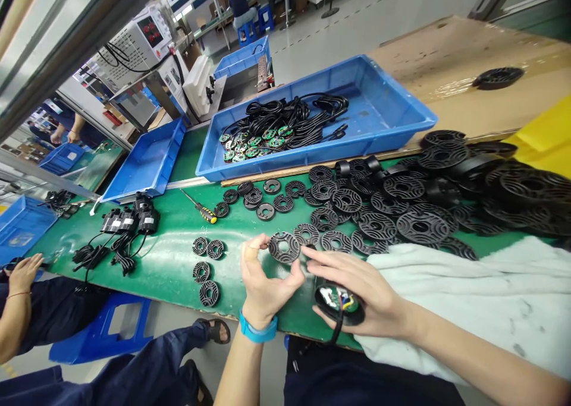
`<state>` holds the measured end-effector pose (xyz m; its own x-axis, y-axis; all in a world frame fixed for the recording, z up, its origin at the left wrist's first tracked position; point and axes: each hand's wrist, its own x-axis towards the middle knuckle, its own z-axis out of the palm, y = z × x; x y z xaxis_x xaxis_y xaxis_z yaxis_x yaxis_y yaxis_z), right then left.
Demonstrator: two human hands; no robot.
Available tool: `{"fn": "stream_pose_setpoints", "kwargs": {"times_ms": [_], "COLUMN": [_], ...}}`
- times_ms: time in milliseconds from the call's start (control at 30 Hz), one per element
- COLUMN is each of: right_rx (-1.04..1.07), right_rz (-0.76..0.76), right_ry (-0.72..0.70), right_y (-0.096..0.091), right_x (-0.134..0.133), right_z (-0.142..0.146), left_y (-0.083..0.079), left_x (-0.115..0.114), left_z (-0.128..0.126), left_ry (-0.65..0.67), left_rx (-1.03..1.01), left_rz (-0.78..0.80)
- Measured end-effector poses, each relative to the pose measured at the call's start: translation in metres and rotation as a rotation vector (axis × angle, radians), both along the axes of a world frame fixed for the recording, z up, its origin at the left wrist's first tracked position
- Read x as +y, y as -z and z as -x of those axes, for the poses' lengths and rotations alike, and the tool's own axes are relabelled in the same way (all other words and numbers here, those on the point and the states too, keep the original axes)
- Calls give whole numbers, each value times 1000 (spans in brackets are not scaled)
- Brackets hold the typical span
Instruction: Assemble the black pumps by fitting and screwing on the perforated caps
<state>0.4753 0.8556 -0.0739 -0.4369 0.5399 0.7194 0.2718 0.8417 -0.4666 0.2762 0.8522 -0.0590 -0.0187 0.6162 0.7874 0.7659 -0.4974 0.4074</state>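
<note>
left hand [263, 281] pinches a black ribbed disc [284, 247] between thumb and fingers, just over the near edge of the tabletop [169, 275]. right hand [352, 281] is closed around a round black housing [339, 304] with a green circuit board [338, 299] and coloured wires inside. grey-white cloth [446, 299] sits on the near right edge. co-worker's hand [24, 273] by the left end. four loose discs [209, 293] left of the hands, big disc pile [422, 226] to the right, yellow-handled screwdriver [200, 210] beyond. far edge: blue tray [285, 159] with black cables [285, 120] and more circuit boards [250, 145].
</note>
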Motion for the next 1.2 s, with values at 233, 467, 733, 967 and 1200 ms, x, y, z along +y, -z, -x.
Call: {"fn": "stream_pose_setpoints", "kwargs": {"times_ms": [233,467,733,967,1200], "right_rx": [161,89,-389,-671,-781], "right_rz": [174,257,464,121,-250], "right_ry": [63,-60,-207,-120,-77], "right_y": [-11,-32,-56,-48,-36], "right_x": [-4,-19,-3,29,27], "right_z": [7,21,64,109,116], "left_y": [-6,2,10,19,27], "left_x": [-19,-66,-119,-149,-164], "left_z": [22,59,75,79,71], "left_ry": [-174,-270,-326,-363,-333], "left_rx": [98,-154,-445,-549,-544], "left_rz": [27,135,194,176,196]}}
